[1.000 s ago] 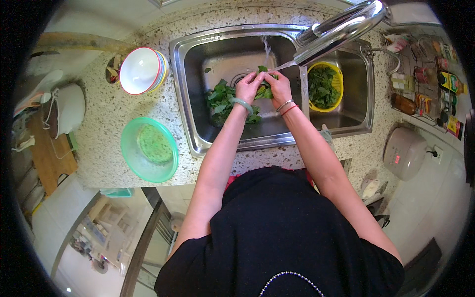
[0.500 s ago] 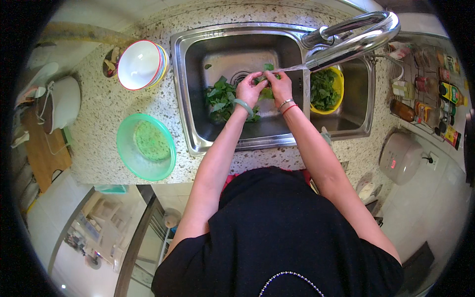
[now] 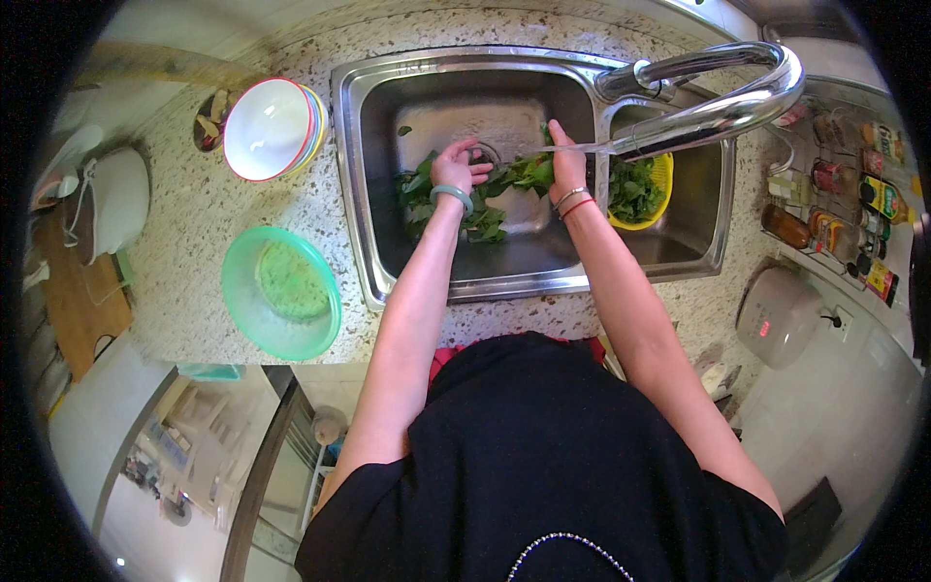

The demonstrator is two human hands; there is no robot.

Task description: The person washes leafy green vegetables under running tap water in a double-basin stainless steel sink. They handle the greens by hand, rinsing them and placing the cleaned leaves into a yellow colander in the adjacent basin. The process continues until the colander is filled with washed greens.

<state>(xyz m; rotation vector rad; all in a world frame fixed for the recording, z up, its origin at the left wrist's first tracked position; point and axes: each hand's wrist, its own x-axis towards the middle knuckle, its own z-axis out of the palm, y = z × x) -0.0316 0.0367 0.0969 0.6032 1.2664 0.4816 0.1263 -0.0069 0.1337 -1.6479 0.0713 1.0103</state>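
Note:
Loose leafy greens [image 3: 487, 223] lie in the large left basin of the steel sink [image 3: 407, 92], wet and dark green. Over them, beside the drain, my left hand [image 3: 456, 173] has its fingers spread and grips nothing. My right hand [image 3: 566, 173] is closed around a bunch of leaves [image 3: 531, 173] near the divider, its fingers partly hidden. Water from the chrome faucet [image 3: 698, 116] runs across at that hand. In the smaller right basin a yellow colander [image 3: 662, 194] holds more green leaves.
Left of the sink stand a stack of bowls [image 3: 272, 128] and a green plastic basin [image 3: 281, 293] on the speckled counter [image 3: 184, 233]. At right are a wire rack with bottles and jars [image 3: 834, 194] and a white appliance [image 3: 781, 315].
My hands, together under the water before, have moved apart. The left has gone left and opened over the loose greens; the right stays by the stream with leaves.

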